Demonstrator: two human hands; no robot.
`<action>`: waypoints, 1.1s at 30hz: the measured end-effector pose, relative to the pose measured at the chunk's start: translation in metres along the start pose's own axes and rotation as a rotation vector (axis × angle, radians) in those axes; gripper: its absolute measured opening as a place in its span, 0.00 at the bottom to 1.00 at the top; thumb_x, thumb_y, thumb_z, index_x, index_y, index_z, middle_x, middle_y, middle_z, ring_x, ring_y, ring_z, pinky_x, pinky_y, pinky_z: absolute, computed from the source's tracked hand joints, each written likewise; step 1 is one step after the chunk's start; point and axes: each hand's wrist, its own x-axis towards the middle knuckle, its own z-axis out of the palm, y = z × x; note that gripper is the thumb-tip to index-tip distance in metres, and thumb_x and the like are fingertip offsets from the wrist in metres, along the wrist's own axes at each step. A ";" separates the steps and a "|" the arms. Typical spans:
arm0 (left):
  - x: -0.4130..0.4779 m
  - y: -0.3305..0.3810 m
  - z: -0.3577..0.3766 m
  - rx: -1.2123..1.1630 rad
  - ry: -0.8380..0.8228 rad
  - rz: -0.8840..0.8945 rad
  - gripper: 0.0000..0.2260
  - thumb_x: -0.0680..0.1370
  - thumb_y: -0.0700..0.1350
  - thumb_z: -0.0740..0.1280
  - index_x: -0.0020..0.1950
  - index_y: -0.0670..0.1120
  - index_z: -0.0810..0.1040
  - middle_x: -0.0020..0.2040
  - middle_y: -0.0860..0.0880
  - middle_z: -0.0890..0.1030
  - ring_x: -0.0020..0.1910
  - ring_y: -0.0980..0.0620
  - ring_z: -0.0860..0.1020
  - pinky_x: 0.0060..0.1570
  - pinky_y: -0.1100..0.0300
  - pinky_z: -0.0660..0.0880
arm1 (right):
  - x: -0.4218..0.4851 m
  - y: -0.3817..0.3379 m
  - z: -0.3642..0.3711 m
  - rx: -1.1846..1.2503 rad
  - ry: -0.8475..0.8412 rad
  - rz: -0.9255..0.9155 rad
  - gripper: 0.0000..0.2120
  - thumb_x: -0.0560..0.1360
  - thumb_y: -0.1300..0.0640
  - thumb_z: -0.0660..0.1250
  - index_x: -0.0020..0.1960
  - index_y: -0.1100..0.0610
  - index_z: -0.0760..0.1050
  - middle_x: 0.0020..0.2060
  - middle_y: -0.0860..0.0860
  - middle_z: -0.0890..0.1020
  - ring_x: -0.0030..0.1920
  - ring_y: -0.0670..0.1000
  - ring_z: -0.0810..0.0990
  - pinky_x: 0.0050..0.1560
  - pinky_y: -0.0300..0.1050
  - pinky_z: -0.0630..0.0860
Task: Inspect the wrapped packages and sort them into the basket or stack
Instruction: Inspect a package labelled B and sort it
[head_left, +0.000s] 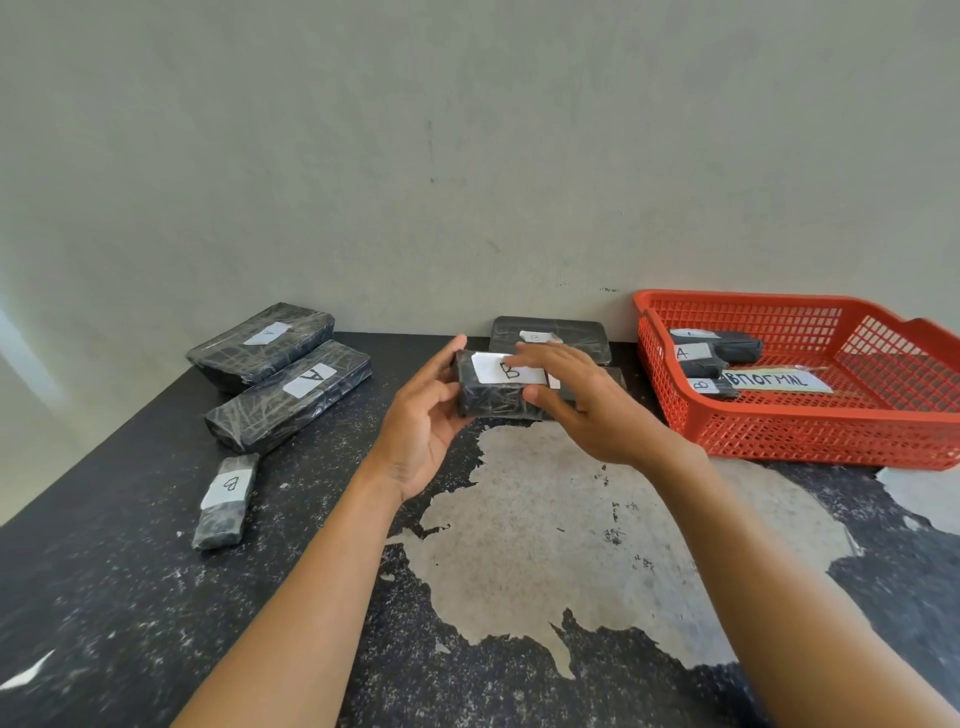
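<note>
A black wrapped package with a white "B" label (496, 387) is lifted just above the table's middle. My left hand (423, 415) grips its left end, thumb on top. My right hand (576, 400) holds its right side, fingers lying over the label and thumb under the front edge. Behind it another black package (550, 332) lies flat by the wall. A red plastic basket (810, 431) at the right holds several packages (717, 348) and a paper slip reading "abnormal" (774, 379).
At the left lie two long packages, one marked "A" (291, 395) and one behind it (260, 338), with a small "B" package (226, 499) nearer me. The black tabletop (156, 597) has a big worn grey patch. A plain wall stands right behind.
</note>
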 end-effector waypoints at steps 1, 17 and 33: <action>0.000 0.000 0.000 0.017 0.001 0.006 0.18 0.80 0.31 0.56 0.66 0.45 0.75 0.58 0.44 0.81 0.55 0.48 0.80 0.51 0.58 0.80 | 0.001 0.001 0.003 -0.038 0.039 0.017 0.17 0.83 0.51 0.58 0.70 0.41 0.68 0.74 0.42 0.65 0.76 0.49 0.57 0.73 0.57 0.57; 0.004 -0.019 0.010 0.372 0.214 0.222 0.11 0.77 0.33 0.69 0.55 0.45 0.82 0.57 0.48 0.84 0.57 0.52 0.82 0.60 0.52 0.78 | 0.004 -0.027 0.017 0.195 0.119 0.118 0.19 0.79 0.52 0.66 0.69 0.48 0.69 0.54 0.46 0.80 0.53 0.46 0.81 0.54 0.42 0.79; 0.000 -0.020 0.013 0.195 0.054 0.259 0.17 0.80 0.46 0.54 0.58 0.41 0.79 0.57 0.39 0.82 0.59 0.43 0.80 0.56 0.55 0.78 | 0.005 -0.020 0.018 0.222 0.335 0.149 0.18 0.72 0.50 0.74 0.59 0.51 0.72 0.58 0.43 0.77 0.57 0.42 0.75 0.56 0.30 0.68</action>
